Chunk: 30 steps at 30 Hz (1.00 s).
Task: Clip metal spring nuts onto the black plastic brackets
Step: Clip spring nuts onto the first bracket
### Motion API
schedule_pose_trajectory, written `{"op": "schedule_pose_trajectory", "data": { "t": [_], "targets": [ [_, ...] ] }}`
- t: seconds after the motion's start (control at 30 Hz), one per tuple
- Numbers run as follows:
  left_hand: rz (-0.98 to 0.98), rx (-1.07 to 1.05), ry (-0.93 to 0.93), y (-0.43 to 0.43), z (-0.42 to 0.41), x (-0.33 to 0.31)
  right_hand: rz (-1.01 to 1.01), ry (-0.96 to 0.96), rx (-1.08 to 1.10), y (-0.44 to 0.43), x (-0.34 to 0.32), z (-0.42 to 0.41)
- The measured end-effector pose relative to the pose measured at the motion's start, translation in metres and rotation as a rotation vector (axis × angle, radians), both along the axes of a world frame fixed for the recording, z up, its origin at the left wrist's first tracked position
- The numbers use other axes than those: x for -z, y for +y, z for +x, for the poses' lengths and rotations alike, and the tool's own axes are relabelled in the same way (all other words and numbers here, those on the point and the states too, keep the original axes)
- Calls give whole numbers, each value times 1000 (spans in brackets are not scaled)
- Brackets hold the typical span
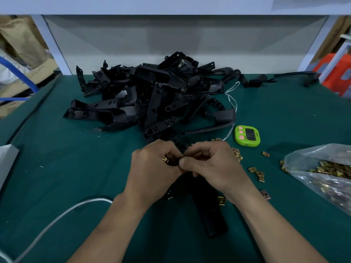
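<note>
Near the middle of the worktop [76, 168], towards its near edge, both hands work at the far end of one black plastic bracket [210, 211], whose length runs back towards the person. The left hand [152, 168] has its fingers curled round that end, with a brass spring nut [165, 159] pinched among them. The right hand [212, 164] is curled too, thumb pressed on the same spot. The seat itself is hidden, so the nut may be partly on already. To do it well, brace the bracket with the left hand, square the nut's open mouth to the tab edge, then push with the thumb straight along the tab until the holes line up. A skewed push would likely spring the nut off. Spare nuts [254, 169] lie just right of the hands.
</note>
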<state>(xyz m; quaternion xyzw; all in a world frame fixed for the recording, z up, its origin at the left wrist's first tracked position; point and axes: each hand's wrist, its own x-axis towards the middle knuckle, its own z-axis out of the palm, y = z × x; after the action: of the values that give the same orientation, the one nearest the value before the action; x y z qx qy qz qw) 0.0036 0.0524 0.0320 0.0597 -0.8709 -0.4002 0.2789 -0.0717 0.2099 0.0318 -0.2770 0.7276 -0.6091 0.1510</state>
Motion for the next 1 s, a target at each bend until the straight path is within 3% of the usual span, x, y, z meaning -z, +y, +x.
{"op": "schedule_pose_trajectory", "data": {
  "t": [0.23, 0.4, 0.8, 1.0],
  "targets": [
    [-7, 133, -36, -6, -1, -4, -19, -97, 39, 5, 0, -6],
    [163, 150, -93, -12, 0, -9, -110, -164, 12, 6, -2, -6],
    [313, 97, -59, -11, -2, -8, -193, -119, 20, 5, -6, -4],
    [529, 358, -104, -16, -3, -9, -208, -195, -104, 11, -9, -6]
  ]
}}
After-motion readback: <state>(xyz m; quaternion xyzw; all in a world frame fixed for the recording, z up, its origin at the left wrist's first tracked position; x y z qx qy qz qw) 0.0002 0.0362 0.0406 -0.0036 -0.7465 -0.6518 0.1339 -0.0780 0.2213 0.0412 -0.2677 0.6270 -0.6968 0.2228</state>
